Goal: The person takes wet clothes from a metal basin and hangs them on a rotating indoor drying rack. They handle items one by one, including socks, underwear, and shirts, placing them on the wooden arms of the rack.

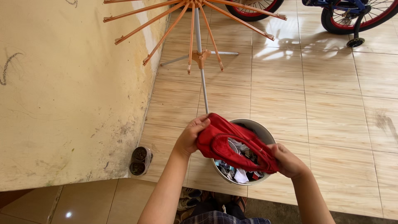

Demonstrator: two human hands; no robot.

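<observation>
Two hands hold one red garment stretched between them, just above a round metal basin that sits on the tiled floor. My left hand has its grip clenched on the garment's upper-left edge, fingers curled over the cloth; my right hand pinches the lower-right end, its grip closed on the fabric too. The garment hangs clear of the basin, pulled into a band with an opening in the middle through which I can see the rest of the laundry, a jumble of white, dark and coloured pieces filling the bowl.

I judge the step in hand to be shaking out and spreading this piece, lifted off the pile but not yet hung. Beyond the basin stands an orange drying rack with spokes fanning from a grey pole, all of them bare in this view. The next move, as I read it, calls for raising the garment forward and up to a spoke while keeping both ends taut so it drapes flat.

Left of the basin a small dark pot rests against the yellowed wall. Bicycle wheels show at the far edge.
</observation>
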